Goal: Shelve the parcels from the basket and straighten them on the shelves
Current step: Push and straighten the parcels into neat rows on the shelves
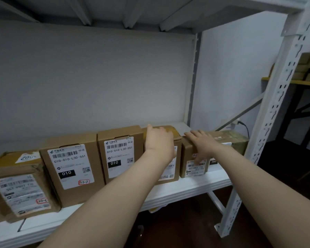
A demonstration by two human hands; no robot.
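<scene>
A row of brown cardboard parcels with white labels stands on the white shelf point(195, 187). My left hand point(159, 142) lies over the top front of the fourth parcel point(175, 136), fingers straight and reaching back over it. My right hand point(202, 144) rests flat, fingers spread, on the lower parcel at the right end point(188, 154). Left of my hands stand two upright parcels marked 010 point(73, 169) point(120, 153). A taped parcel point(20, 190) sits at the far left. The basket is out of view.
A white slotted upright point(276, 108) frames the shelf's right side, with the upper shelf's underside point(132, 13) overhead. Behind the parcels is a bare white wall. Further right, a yellow-edged rack point(304, 81) holds stacked brown boxes. A black cable point(246, 129) hangs by the wall.
</scene>
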